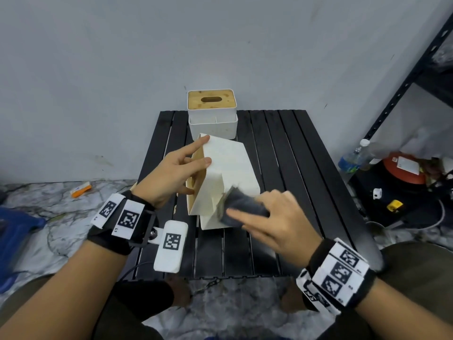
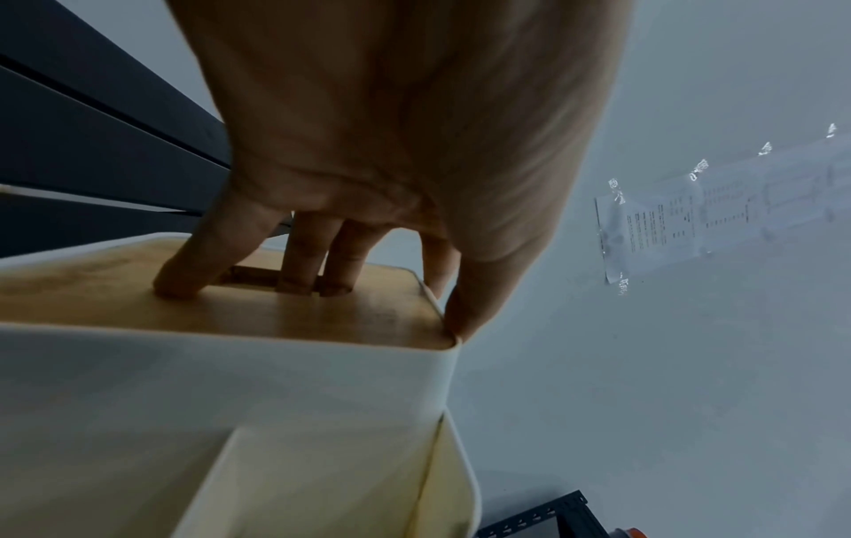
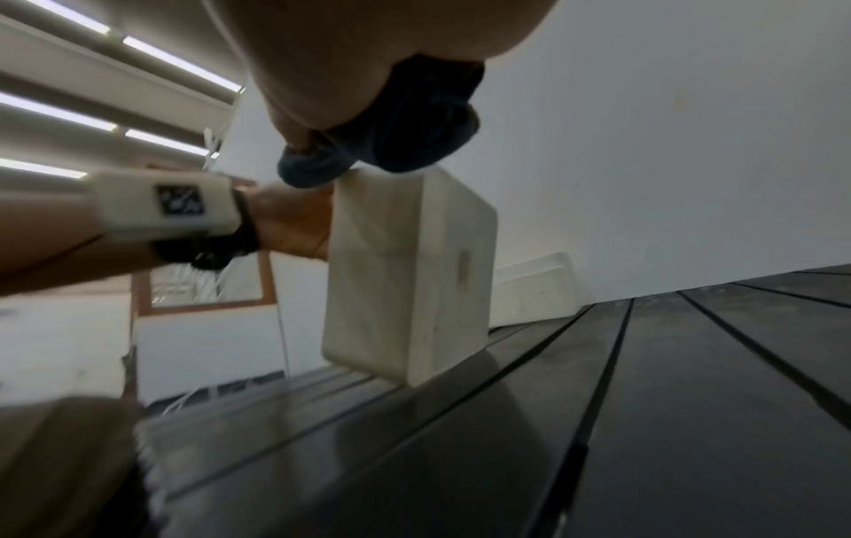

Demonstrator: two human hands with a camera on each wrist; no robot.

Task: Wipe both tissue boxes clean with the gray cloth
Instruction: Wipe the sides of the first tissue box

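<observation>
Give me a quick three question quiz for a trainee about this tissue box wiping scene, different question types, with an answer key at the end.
1. True or false: the near tissue box lies flat on the black slatted table.
2. Which hand grips the gray cloth? A) left hand B) right hand C) neither
3. Fill in: the far tissue box stands upright at the table's back edge, its wooden lid facing ____.

Key
1. False: it is tipped up on an edge, held by the left hand.
2. B; the cloth is pressed against the near box.
3. up
</observation>
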